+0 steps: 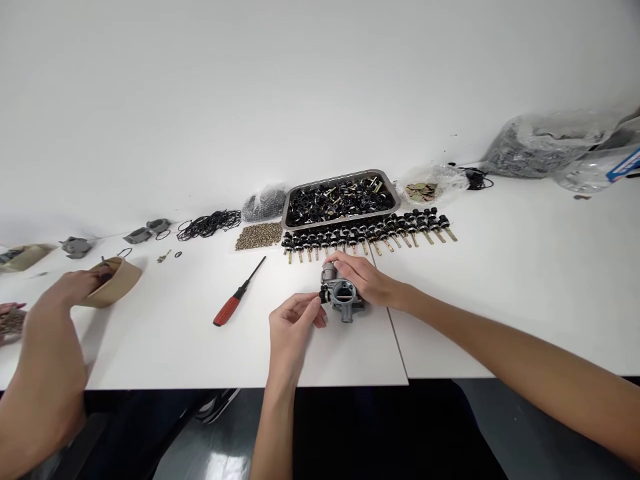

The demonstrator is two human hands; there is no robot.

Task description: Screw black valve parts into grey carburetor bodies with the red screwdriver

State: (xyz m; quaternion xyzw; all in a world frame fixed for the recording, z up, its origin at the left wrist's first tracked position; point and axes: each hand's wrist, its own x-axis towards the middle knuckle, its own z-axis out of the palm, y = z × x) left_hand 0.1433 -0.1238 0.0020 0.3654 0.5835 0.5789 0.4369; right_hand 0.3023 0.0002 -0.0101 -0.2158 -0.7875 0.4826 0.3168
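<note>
White worktop [500, 300] | grey metal carburettor [346, 311] at its front half | left hand [295, 320] pinches black side fitting [324, 295]; right hand [367, 277] clasps top and side | probably stiff, rather heavy; better hold solid body.

White table [500, 313], one seam, right of centre in the frame. Upper centre: metal tray [393, 192]; below it, one row of black fittings [353, 233] with brass-coloured stems. Left of tray: small brass-coloured parts [259, 235]; tangled black rings [210, 225]. Left of centre: red-handled screwdriver [231, 307], slanted. Upper right: clear bag [535, 150], grey contents.
</note>
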